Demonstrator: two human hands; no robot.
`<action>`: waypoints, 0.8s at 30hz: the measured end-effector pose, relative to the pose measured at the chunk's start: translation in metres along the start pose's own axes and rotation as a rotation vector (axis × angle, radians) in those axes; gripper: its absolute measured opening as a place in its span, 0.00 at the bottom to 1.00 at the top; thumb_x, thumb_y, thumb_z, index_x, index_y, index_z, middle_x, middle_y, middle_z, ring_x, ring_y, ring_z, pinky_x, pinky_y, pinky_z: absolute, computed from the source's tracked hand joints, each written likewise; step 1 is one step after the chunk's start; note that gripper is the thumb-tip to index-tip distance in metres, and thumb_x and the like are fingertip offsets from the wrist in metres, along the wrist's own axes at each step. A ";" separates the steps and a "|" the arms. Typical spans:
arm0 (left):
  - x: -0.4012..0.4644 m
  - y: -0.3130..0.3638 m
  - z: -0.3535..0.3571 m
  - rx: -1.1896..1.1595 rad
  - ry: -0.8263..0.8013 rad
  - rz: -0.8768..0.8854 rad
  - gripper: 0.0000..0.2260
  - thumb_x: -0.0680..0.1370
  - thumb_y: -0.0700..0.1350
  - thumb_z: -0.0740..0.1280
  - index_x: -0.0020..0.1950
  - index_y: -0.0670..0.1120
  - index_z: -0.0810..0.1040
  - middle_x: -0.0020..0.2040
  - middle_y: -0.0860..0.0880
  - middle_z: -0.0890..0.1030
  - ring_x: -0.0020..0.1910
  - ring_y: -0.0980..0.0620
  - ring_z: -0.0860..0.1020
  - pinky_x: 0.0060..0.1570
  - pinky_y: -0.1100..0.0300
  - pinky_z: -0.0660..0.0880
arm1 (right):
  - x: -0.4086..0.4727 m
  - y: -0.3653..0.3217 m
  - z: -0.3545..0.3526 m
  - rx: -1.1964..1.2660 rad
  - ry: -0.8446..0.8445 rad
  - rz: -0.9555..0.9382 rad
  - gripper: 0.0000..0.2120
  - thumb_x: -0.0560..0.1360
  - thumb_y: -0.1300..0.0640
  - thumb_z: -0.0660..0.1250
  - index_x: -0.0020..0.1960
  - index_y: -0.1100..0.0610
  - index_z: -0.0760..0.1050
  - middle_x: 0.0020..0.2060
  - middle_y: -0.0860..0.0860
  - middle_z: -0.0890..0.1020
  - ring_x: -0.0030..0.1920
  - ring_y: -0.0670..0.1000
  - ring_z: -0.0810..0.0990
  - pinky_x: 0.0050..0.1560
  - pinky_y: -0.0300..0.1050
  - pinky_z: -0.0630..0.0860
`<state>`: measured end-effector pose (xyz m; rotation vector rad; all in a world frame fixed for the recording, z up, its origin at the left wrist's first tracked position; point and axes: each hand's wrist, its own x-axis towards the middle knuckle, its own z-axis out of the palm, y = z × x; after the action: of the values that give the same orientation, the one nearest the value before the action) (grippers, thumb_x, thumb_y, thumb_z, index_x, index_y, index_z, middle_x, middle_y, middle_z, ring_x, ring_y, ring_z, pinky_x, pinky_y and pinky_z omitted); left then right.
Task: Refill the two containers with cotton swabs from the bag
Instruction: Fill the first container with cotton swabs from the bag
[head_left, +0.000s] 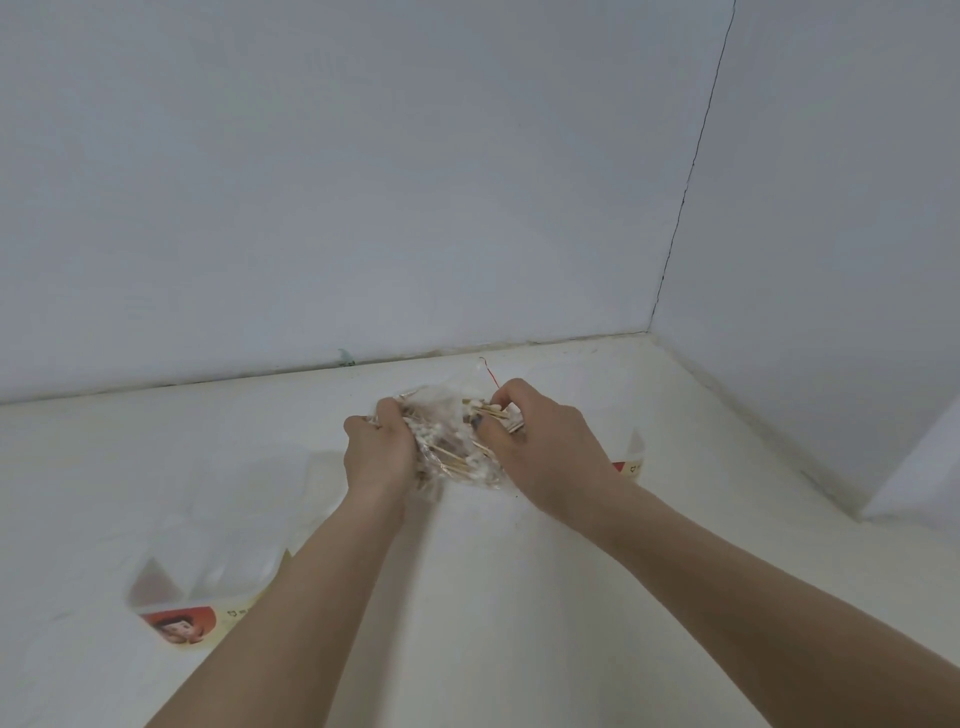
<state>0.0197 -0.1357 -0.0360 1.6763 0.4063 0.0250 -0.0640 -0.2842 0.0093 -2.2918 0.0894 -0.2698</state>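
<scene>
A clear plastic bag (447, 431) full of wooden-stemmed cotton swabs is held up above the white surface, between both hands. My left hand (376, 452) grips its left side with curled fingers. My right hand (540, 441) pinches the bag's upper right part, where a thin red tie (491, 373) sticks up. One clear container (208, 577) with a red and yellow label lies at the lower left, partly behind my left forearm. A second clear container (635, 457) with the same label shows just past my right wrist, mostly hidden.
The white surface (493, 597) runs back to a pale wall (363, 182) and meets a side wall (831, 208) in the right corner. A small teal scrap (344, 357) sits at the wall's base.
</scene>
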 end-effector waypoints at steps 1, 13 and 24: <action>-0.001 0.001 0.000 -0.007 -0.001 -0.004 0.19 0.80 0.56 0.53 0.61 0.42 0.67 0.48 0.45 0.74 0.50 0.41 0.76 0.50 0.46 0.76 | -0.001 -0.001 -0.001 -0.046 0.009 -0.016 0.08 0.80 0.44 0.62 0.52 0.47 0.71 0.28 0.48 0.76 0.28 0.48 0.71 0.30 0.43 0.65; -0.004 0.001 -0.003 0.089 0.019 0.086 0.17 0.83 0.54 0.52 0.59 0.42 0.66 0.47 0.45 0.73 0.44 0.45 0.72 0.41 0.52 0.67 | 0.000 -0.003 -0.014 0.158 -0.026 0.084 0.06 0.80 0.50 0.64 0.50 0.51 0.75 0.29 0.48 0.77 0.20 0.45 0.74 0.23 0.35 0.67; 0.002 -0.004 -0.009 0.174 0.052 0.048 0.19 0.83 0.54 0.52 0.63 0.40 0.63 0.54 0.39 0.74 0.55 0.37 0.74 0.57 0.45 0.72 | 0.012 0.007 -0.034 0.323 -0.118 0.133 0.09 0.79 0.52 0.68 0.45 0.56 0.80 0.22 0.53 0.76 0.19 0.51 0.65 0.23 0.35 0.61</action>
<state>0.0182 -0.1260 -0.0385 1.8598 0.4172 0.0705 -0.0598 -0.3155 0.0280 -1.9655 0.1276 -0.0724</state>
